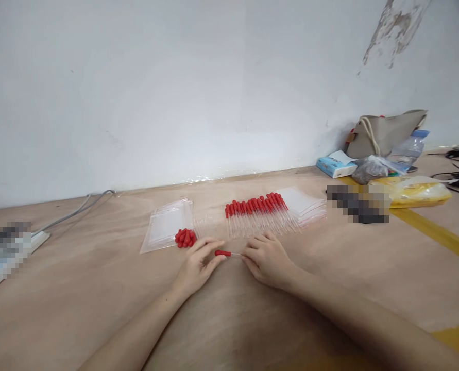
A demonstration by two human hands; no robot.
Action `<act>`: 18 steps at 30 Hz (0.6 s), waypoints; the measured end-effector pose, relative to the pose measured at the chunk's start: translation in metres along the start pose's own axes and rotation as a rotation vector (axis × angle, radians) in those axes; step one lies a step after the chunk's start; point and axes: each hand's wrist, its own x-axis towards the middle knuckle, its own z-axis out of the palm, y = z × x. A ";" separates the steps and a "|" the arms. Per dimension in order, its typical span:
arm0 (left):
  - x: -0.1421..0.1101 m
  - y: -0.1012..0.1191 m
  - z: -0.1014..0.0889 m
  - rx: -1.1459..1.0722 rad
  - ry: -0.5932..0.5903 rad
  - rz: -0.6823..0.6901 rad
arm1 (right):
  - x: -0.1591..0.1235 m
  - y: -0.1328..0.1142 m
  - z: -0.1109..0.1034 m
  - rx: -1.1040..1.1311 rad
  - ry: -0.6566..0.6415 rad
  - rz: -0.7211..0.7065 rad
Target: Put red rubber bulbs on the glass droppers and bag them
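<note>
Pinching the clear tube end of the dropper (223,253), your right hand (268,261) is the one gripping it. Its long axis runs sideways between your hands, red bulb toward your left hand (196,266), whose thumb and fingers are parted just beside it; contact there is unclear. The row of droppers (257,205) lies beyond.

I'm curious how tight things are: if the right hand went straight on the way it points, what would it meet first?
Beyond the red-bulbed dropper at its fingertips, the right hand would probably meet the left hand first; exact depth is unclear.
</note>
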 end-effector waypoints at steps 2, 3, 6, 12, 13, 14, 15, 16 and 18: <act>0.001 -0.011 -0.009 0.111 0.176 -0.040 | 0.007 0.003 -0.001 0.057 -0.040 0.116; 0.002 -0.018 -0.013 0.156 0.272 -0.085 | 0.012 0.005 0.001 0.117 -0.056 0.206; 0.005 -0.043 -0.024 0.196 0.444 -0.270 | 0.037 0.011 0.012 0.281 -0.066 0.492; 0.003 -0.073 -0.024 0.016 0.502 -0.563 | 0.091 0.002 0.043 0.077 -0.055 0.672; 0.003 -0.074 -0.024 0.029 0.508 -0.564 | 0.096 0.000 0.047 0.046 -0.075 0.682; 0.003 -0.075 -0.023 0.043 0.515 -0.559 | 0.099 -0.002 0.050 0.020 -0.097 0.692; 0.003 -0.076 -0.023 0.049 0.518 -0.556 | 0.101 -0.003 0.053 -0.003 -0.121 0.698; 0.003 -0.076 -0.024 0.047 0.518 -0.556 | 0.102 -0.004 0.054 -0.025 -0.143 0.699; 0.005 -0.079 -0.028 0.037 0.516 -0.574 | 0.102 -0.004 0.056 -0.059 -0.179 0.690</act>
